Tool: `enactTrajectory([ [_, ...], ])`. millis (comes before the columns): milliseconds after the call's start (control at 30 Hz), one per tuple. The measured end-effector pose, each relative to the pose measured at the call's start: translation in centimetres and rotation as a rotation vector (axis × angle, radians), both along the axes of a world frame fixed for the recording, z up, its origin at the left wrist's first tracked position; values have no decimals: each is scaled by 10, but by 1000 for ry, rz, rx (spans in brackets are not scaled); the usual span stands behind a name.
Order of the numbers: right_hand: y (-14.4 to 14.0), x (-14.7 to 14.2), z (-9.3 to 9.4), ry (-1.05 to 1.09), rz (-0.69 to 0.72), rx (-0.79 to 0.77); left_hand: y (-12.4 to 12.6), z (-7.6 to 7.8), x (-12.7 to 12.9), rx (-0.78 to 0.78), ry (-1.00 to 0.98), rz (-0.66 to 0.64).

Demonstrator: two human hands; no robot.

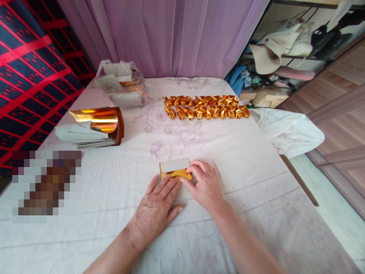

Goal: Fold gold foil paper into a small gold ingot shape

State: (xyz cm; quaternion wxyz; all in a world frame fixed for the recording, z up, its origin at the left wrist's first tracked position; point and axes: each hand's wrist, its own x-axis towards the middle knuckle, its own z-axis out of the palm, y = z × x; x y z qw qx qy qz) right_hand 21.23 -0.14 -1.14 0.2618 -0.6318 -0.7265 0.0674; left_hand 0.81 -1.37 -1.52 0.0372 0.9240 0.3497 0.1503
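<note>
Near the middle of the desk [108,190], just in front of you, lies a small folded paper [174,165], pale gray on its far part and shiny gold on its near part. Your left hand [155,205] is flat, with its fingers a bit apart and their tips on the gold part; it grips nothing. Your right hand [207,185] is half curled at the right end, with a finger and the thumb touching the paper, but you cannot tell if they pinch it. Farther back, well apart from your hands, two rows of crinkly gold shapes [207,112] sit side by side. Off to the left, a stack of papers [85,133] bends over, some gold and some pale. Behind that stack, a clear bag [121,85] holds more pale and gold sheets. Past the far edge hangs a purple curtain [171,38].
</note>
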Motion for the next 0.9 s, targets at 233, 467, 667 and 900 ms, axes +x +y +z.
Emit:
enactTrajectory([
  [233,1,4,-2,42,13,-19,1,1,0,26,32,-12],
  [467,6,21,-10,118,134,-13,1,2,-1,44,45,-17],
  [667,8,30,-11,141,209,-32,1,0,-1,49,21,-11],
  [900,6,25,-9,102,191,-17,4,4,3,-38,5,22],
])
